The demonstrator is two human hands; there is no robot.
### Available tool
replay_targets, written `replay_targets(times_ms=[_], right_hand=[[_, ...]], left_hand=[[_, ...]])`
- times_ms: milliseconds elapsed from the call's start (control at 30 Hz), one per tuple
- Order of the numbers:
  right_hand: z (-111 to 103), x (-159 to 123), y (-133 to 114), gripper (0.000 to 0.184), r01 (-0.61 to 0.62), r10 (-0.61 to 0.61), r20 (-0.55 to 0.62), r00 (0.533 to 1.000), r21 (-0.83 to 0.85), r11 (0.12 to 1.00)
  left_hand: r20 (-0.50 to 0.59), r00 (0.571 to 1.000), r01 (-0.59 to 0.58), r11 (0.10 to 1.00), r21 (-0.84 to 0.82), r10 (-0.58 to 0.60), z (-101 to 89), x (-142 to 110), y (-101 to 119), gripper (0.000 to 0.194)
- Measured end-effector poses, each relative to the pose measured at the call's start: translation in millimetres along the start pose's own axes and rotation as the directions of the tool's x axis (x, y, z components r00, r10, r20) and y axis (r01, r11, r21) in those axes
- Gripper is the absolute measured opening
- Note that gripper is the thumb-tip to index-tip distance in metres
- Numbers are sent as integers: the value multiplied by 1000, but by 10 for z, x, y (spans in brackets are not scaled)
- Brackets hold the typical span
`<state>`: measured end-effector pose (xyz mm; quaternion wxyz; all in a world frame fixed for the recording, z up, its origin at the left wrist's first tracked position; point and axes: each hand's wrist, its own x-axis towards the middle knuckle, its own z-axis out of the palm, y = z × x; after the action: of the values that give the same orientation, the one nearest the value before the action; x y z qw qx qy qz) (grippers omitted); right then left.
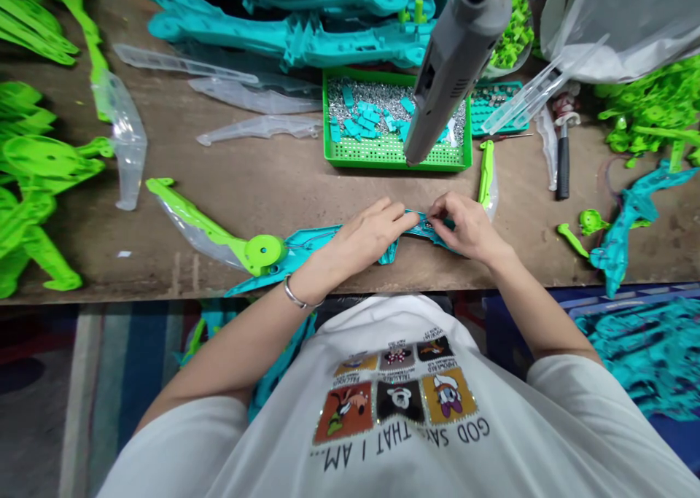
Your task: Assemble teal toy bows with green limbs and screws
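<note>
A long teal plastic toy shell [306,244] lies along the near edge of the brown workbench, with a lime green hub and arm [257,252] at its left end. My left hand [364,237] lies on its middle, fingers bent and pressing down on it. My right hand [462,227] pinches something small against the shell's right part; what it pinches is too small to name. A grey electric screwdriver [451,60] hangs above the bench, just beyond my hands.
A green tray [394,152] of screws and small teal pieces sits behind my hands. Clear plastic blades [127,137] lie at left, green parts [38,170] far left. Teal shells [284,35] are piled at the back. A black-handled hammer [563,155] lies at right.
</note>
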<state>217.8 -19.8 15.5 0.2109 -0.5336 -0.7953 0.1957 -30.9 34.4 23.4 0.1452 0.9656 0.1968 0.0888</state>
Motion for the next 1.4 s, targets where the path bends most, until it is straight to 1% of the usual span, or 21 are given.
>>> replay_targets(times_ms=[167, 300, 433, 500, 567, 667, 800, 900, 967, 1033, 1100, 1267, 1400], right_hand=[[-29, 93, -31, 17, -133, 133, -16, 991, 44, 990], [-117, 157, -30, 17, -208, 204, 45, 978, 121, 971], [-269, 78, 25, 14, -304, 282, 118, 952, 251, 919], [-347, 10, 58, 17, -339, 308, 144, 940, 317, 886], [-403, -42, 74, 21, -353, 312, 171, 935, 336, 873], [-426, -65, 53, 23, -317, 276, 189, 943, 239, 918], [-376, -68, -18, 22, -245, 230, 131, 964, 113, 963], [-320, -118, -79, 17, -224, 224, 62, 973, -2, 975], [-279, -166, -121, 11, -225, 229, 35, 973, -87, 970], [-235, -204, -156, 8, -234, 239, 21, 971, -139, 962], [-198, -225, -176, 5, -247, 251, 6, 968, -150, 957], [-158, -228, -173, 6, -270, 268, -28, 963, -107, 957], [-143, -236, -161, 7, -263, 259, -43, 965, -106, 959]], left_hand=[[0, 1000, -28, 998, 52, 28, 49, -20, -22, 39], [0, 1000, -23, 997, 69, 23, 61, -18, -24, 37], [33, 999, -7, 997, 72, 5, 37, -4, -13, 36], [48, 999, -6, 997, 77, 2, 20, 1, -6, 38], [59, 998, -7, 997, 78, 2, 4, 4, 1, 39], [65, 998, 0, 996, 85, -6, -13, 5, 8, 39], [76, 997, 10, 996, 94, -17, -11, 6, 10, 38], [58, 998, 8, 997, 75, -12, -1, 8, 9, 36], [49, 999, 11, 998, 67, -15, 1, 8, 11, 36], [54, 998, 16, 998, 69, -19, -2, 8, 14, 36], [58, 998, 15, 997, 72, -19, -6, 7, 17, 36], [48, 999, 4, 998, 66, -8, -2, 8, 17, 36], [42, 999, 5, 998, 69, -8, 9, 5, 13, 37]])
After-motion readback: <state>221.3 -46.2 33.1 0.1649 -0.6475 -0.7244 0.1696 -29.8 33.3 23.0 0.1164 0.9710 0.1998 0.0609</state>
